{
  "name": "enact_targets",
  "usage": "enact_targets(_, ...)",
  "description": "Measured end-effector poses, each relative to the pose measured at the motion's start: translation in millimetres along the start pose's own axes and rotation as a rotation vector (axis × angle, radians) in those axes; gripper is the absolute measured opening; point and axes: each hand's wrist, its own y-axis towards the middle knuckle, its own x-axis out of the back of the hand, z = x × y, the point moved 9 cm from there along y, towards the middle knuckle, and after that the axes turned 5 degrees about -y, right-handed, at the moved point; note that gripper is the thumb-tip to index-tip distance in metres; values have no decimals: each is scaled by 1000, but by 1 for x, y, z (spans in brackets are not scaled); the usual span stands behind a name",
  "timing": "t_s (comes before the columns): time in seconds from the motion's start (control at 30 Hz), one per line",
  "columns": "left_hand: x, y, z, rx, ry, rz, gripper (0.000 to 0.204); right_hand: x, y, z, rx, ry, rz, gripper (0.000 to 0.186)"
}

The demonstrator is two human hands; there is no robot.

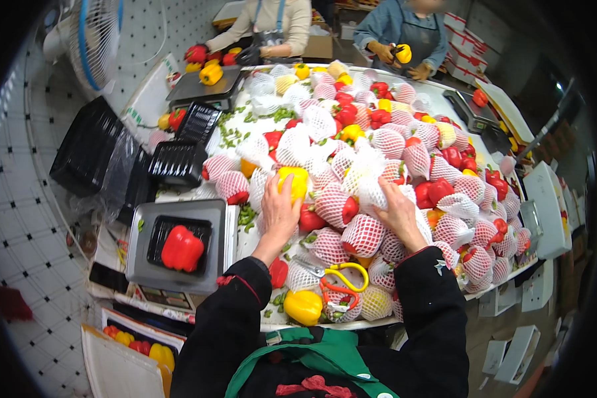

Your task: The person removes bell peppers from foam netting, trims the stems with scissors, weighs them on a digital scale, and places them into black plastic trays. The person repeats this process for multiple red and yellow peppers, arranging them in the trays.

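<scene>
My left hand (280, 211) is closed round a yellow bell pepper (294, 183) above the heap. To its right, my right hand (402, 216) has its fingers curled on a white foam net sleeve (371, 191); whether a pepper is inside I cannot tell. Below and between my hands lie red peppers in pinkish foam nets (363, 236). Scissors (343, 282) with yellow and orange handles rest on the peppers near the table's front edge, beside a bare yellow pepper (303, 308). On the scale (138, 242) at left, a black plastic tray (158, 257) holds a red bell pepper (182, 249).
Stacked black trays (89, 149) stand at the left, with a fan (99, 43) behind. Two co-workers (282, 26) (404, 33) handle peppers across the table. Another scale (209, 86) stands far left, one more (472, 109) far right. Peppers fill a box (96, 348) at lower left.
</scene>
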Motion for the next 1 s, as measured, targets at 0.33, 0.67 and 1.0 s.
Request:
enact_targets(0.33, -25, -18, 12, -35, 52, 143, 68, 13, 1, 28, 171, 70, 350, 68)
enact_targets(0.67, -18, -20, 11, -64, 39, 37, 67, 98, 59, 8, 226, 41, -16, 28)
enact_targets(1.0, -26, -15, 17, -3, -7, 23, 62, -71, 233, -87, 26, 17, 119, 49)
